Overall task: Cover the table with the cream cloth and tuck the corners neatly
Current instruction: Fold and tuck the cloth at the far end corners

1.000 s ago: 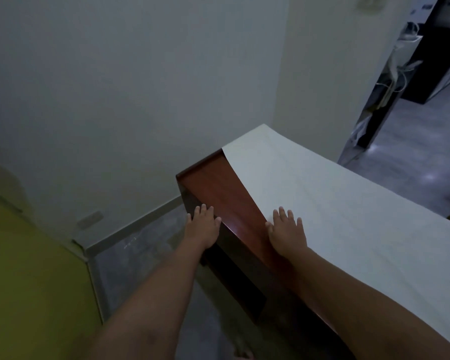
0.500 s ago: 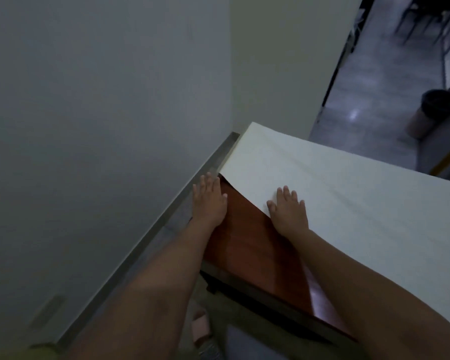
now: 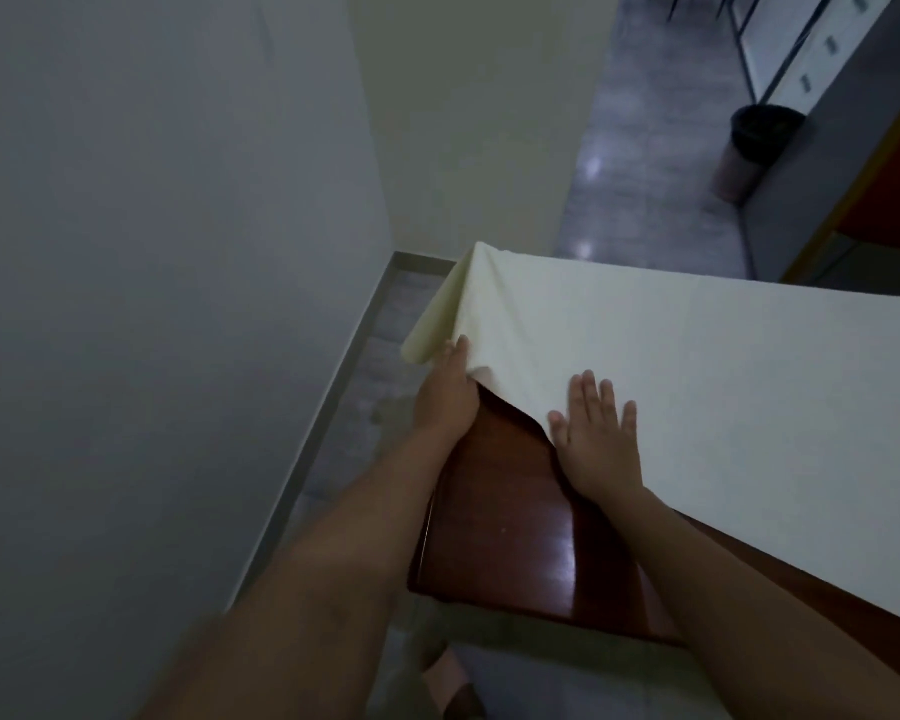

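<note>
Covering is partway: cloth [image 3: 697, 381] spans most of the table [image 3: 510, 511], near end bare. Your left grip [image 3: 445, 394] pinches its edge; right grip [image 3: 598, 441] presses flat. Corners untucked.

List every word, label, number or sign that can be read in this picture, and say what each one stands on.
No text can be read.
The cream cloth, the bare wood of the table and the wall show no print.
The small dark marks on the white panel beyond the bin are too small and blurred to tell whether they are text.
</note>
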